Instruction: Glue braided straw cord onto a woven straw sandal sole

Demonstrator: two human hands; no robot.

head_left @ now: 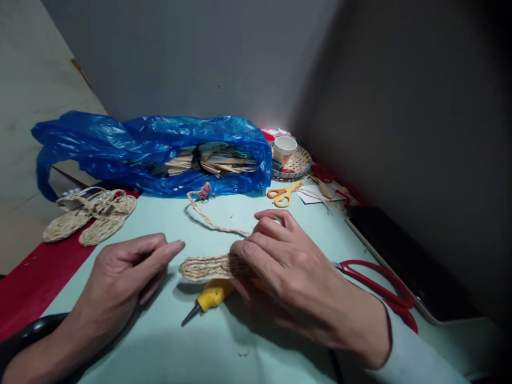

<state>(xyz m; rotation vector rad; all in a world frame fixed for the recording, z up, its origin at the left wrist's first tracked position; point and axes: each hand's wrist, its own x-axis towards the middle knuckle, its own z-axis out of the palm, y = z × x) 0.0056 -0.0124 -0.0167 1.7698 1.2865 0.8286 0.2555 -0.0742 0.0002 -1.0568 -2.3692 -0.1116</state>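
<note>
At five o'clock, the right hand (282,261) grasps a flat, oval coil of braided straw (205,268) that juts out at seven o'clock, partly overlapping a yellow hot-glue gun (215,295); a straw braid (218,228) trails from behind that hand toward eleven o'clock. The left hand (132,269), at eight o'clock, curls loosely, and whether it pinches anything cannot be told. The step appears to be steadying the coil, the next move calling for a firm right-hand hold.
</note>
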